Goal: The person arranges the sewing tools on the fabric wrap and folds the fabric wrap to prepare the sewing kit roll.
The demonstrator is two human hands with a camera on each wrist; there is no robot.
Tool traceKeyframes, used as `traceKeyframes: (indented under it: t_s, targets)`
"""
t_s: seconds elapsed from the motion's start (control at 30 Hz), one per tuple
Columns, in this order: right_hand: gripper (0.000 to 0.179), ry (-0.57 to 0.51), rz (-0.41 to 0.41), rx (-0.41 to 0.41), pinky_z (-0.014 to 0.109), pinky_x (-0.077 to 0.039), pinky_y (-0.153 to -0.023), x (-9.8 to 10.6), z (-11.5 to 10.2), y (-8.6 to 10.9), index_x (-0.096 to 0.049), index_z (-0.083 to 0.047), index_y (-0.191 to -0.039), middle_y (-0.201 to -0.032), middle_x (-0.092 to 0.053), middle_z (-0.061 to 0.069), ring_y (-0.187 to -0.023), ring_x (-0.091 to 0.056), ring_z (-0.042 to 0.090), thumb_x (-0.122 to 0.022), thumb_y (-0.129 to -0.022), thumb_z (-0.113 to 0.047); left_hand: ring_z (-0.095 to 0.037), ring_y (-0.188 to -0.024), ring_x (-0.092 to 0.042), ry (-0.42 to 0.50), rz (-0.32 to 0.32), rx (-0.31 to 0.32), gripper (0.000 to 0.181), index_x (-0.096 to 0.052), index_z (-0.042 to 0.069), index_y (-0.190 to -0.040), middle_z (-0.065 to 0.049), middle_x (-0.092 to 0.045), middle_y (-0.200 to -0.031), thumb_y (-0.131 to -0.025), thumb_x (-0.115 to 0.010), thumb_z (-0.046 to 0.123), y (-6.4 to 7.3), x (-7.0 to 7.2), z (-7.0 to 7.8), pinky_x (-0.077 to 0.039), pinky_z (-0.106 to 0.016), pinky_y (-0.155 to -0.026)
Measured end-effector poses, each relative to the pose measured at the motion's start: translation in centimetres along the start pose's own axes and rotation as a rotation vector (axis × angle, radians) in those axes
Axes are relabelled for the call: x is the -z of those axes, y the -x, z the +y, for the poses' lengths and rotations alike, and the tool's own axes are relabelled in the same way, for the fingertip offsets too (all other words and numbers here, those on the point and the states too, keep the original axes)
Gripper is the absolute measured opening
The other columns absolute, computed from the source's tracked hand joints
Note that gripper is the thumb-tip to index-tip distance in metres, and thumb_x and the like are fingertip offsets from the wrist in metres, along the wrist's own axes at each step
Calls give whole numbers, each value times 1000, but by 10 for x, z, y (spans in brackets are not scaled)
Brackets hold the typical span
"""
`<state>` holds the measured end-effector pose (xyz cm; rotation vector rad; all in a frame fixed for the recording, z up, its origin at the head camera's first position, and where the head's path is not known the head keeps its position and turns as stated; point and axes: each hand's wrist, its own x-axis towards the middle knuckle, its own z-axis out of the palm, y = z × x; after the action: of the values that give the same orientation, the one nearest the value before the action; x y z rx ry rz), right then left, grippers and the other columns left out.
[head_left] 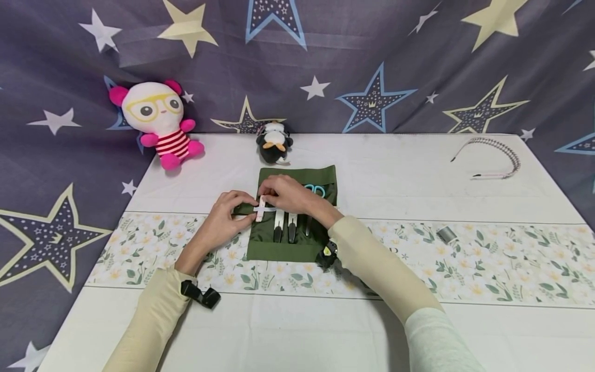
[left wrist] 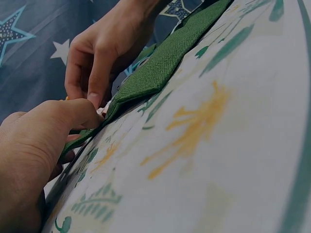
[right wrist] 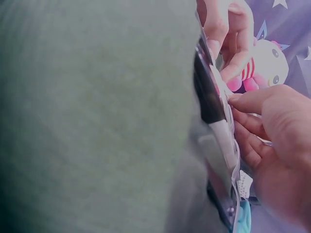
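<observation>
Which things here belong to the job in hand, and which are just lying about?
Likely part of the job:
green fabric case
white piece between left hand and right hand
two black-and-white tools on the case
blue-handled scissors

Apparently just lying about:
pink-and-white plush
black-and-white plush
headband
gray spool-like cylinder

White table (head_left: 279, 330): green case (head_left: 285, 252), perhaps thread (head_left: 447, 235)

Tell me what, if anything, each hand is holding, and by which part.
The left hand pinches the green case by its left edge. The right hand is at the upper end of the white item; whether it grips cannot be told.
</observation>
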<state>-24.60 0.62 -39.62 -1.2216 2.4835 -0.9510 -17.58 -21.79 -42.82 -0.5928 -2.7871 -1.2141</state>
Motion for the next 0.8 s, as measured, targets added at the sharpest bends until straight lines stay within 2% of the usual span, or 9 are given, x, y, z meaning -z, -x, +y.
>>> traceKeyframes:
  t_s: [0.33,0.53,0.7,0.77,0.8]
  targets:
    - [17,17,2,21,27,-51,-82,-1,-1,0,-73,-3,-117,-108,-66,8,-95,-62,18,-61,-105,-7,-33,-124,-46,1,7,-12,23,-73,13,-118,-9,-59,-132,-95,-76,17,0,0,0,-34,-58,-104]
    - [19,36,11,15,28,-50,-83,1,0,3,-72,-4,-120,-113,-66,8,-97,-61,18,-59,-106,-8,-33,-124,-46,4,5,-12,23,-73,13,-118,-10,-59,-132,-95,-76,17,-1,0,1,-35,-58,-104]
    - [21,20,45,23,30,-50,-82,6,1,8,-72,-3,-122,-114,-67,8,-94,-61,17,-58,-107,-10,-31,-125,-46,5,-1,4,25,-73,13,-120,-8,-60,-132,-95,-76,17,0,0,1,-34,-58,-106]
    - [21,9,70,34,31,-50,-84,10,1,12,-72,-2,-121,-114,-67,8,-95,-61,17,-59,-107,-11,-30,-125,-46,7,-4,10,27,-73,13,-120,-7,-60,-132,-94,-77,17,0,0,1,-34,-58,-107]
    - [22,3,82,35,32,-50,-90,13,1,14,-72,-2,-121,-113,-68,8,-95,-62,17,-59,-107,-12,-30,-125,-47,7,-5,12,27,-73,13,-121,-7,-60,-132,-94,-77,17,0,1,1,-34,-58,-107]
